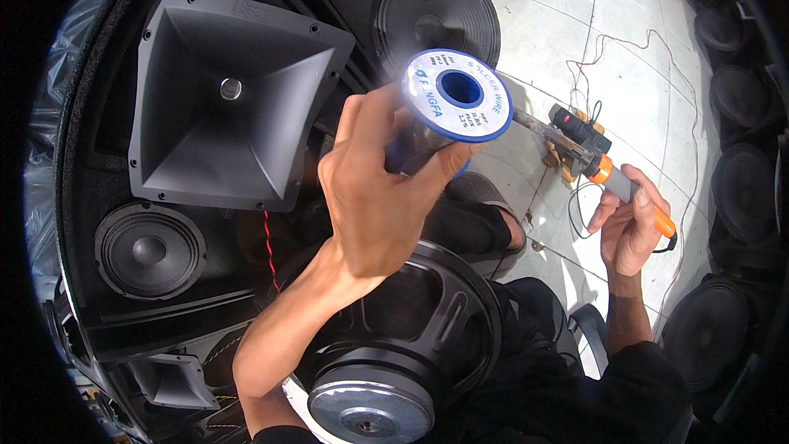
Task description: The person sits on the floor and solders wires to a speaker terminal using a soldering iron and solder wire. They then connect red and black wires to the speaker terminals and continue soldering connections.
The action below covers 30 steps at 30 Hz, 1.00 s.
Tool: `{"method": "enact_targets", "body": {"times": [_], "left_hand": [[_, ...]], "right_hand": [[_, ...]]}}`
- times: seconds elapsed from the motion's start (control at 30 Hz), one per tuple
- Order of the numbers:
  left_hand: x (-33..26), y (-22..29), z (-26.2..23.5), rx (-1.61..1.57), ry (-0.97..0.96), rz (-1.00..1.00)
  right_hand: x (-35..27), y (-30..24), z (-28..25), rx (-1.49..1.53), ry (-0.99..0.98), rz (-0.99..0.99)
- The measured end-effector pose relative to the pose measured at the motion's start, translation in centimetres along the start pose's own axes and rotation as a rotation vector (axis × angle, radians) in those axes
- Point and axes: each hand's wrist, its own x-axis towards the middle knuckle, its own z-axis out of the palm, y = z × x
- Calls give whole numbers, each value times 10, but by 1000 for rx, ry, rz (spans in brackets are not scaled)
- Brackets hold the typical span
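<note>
My left hand (374, 185), raised over my lap, is closed around a blue-rimmed spool of solder wire (460, 121), its white label side facing up. In my right hand (629, 234) is a soldering iron (616, 181) with a grey and orange handle. The iron's metal shaft slants up and left toward the spool's right rim; its tip is hard to make out there. Below my left forearm, a large speaker driver (468, 325) rests by my lap with its round magnet (370, 407) facing up.
On the left stands a black speaker cabinet with a grey horn (308, 74) and a small round speaker (150, 249). A red and black twisted wire (269, 247) hangs below the horn. A black device (579, 127) and thin cables lie on the tiled floor (526, 41). Several speakers (744, 193) line the right side.
</note>
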Motion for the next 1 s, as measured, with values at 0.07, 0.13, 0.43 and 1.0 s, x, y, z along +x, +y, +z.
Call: {"method": "enact_targets", "body": {"times": [0.07,0.13,0.43,1.0], "left_hand": [[1,-1,0,8,3,-5],[1,-1,0,13,-1,-4],[2,-1,-1,-8,9,2],[3,-4,0,10,3,44]], "right_hand": [[-1,0,0,8,9,8],[0,0,-1,-4,-1,4],[0,0,-1,-14,9,15],[0,1,0,11,23,26]]}}
